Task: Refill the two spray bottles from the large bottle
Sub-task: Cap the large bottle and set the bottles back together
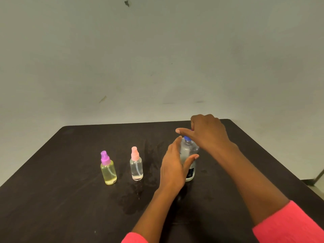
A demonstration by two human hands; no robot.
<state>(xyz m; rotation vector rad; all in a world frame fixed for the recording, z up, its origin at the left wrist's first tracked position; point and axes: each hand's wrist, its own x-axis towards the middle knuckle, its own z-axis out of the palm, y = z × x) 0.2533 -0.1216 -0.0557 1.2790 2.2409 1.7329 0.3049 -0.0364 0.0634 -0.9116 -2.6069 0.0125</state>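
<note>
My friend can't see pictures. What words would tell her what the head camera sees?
Two hands reach for a large clear bottle with a blue cap on a dark table: the left hand open beside its body, the right hand over the cap. To its left stand a pink-topped spray bottle and a purple-topped yellow one.

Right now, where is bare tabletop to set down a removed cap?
Free: left of the purple-capped bottle, and the table's near left corner. Crowded: around the large bottle, where left hand and right hand meet; wet patch beside the pink-capped bottle.
</note>
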